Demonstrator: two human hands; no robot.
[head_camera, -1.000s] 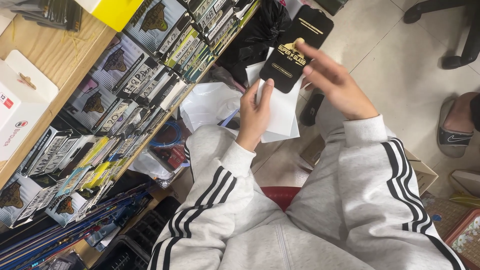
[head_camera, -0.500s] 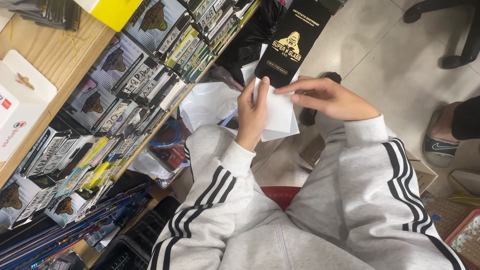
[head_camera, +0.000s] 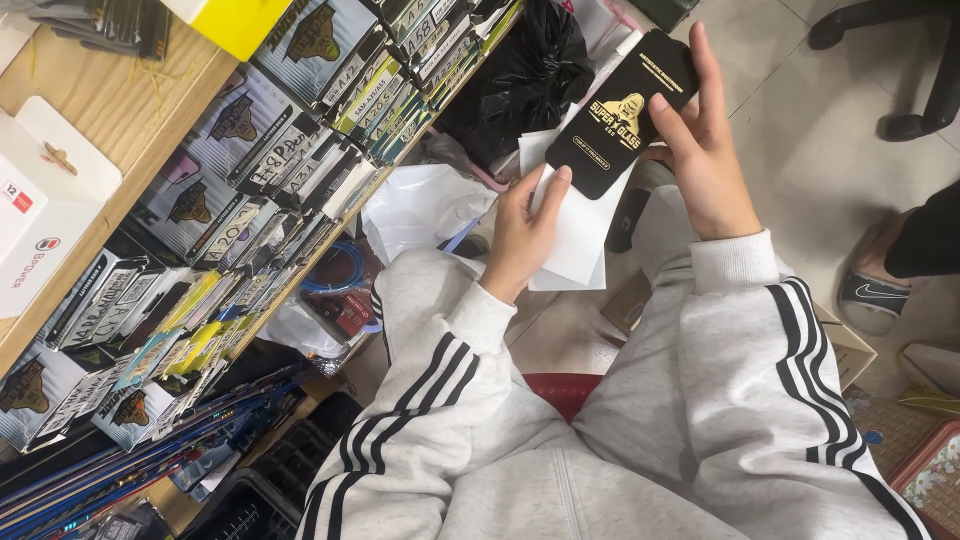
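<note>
Right hand (head_camera: 705, 165): raised above the lap, fingers closed round a flat black packet (head_camera: 628, 112) with a gold emblem; thumb across its face, the other fingers behind its right edge. Packet held tilted, far end toward the floor tiles (head_camera: 800, 120).

Left hand (head_camera: 522, 232): just left of the packet, fingers curled on a small stack of white sheets (head_camera: 580, 235), one fingertip touching the packet's near left corner. The sheets sit under and near of the packet, overlapping it.

Both arms in grey sleeves with black stripes (head_camera: 790, 330).

Left of the hands: a wooden shelf (head_camera: 120, 110) whose edge carries rows of slim boxed packets (head_camera: 300, 160) standing on end, many with handwritten labels. A white flat box (head_camera: 40, 200) lies on the shelf top. A black plastic bag (head_camera: 520, 70) sits far of the hands, white wrapping (head_camera: 420, 205) beside it.

Far right: another person's foot in a sandal (head_camera: 875, 290) on the floor.
</note>
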